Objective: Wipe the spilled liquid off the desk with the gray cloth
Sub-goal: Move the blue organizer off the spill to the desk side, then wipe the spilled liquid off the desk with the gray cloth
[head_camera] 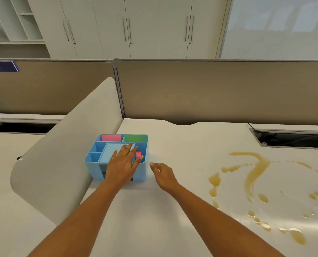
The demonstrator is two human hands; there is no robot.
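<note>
Head view is showing us looking down over both of our bare arms at a white desk (163,210), and we are taking the blue organizer (115,169) as our landmark. Our left hand (122,165) is lying flat over the organizer's top with its fingers spread apart, gripping nothing, the fingertips reaching across the pale central tray toward the compartment on the organizer's right side, where a small pink item (138,154) is standing. Our right hand (162,174) is hovering just to the right of the organizer, loosely curled with the forefinger pointing toward the organizer's right wall, and it too is holding nothing. In the organizer's far row, a pink pad (111,138) and a green pad (136,138) are sitting side by side. The spilled liquid (254,175), a brownish-yellow streak with scattered puddles and drops, is spreading over the desk well to the right of the organizer and trailing toward the near edge. A curved white divider (65,149) is rising just left of the organizer, touching or nearly touching its left wall. We are not finding the gray cloth anywhere, so we cannot tell where it is.
</note>
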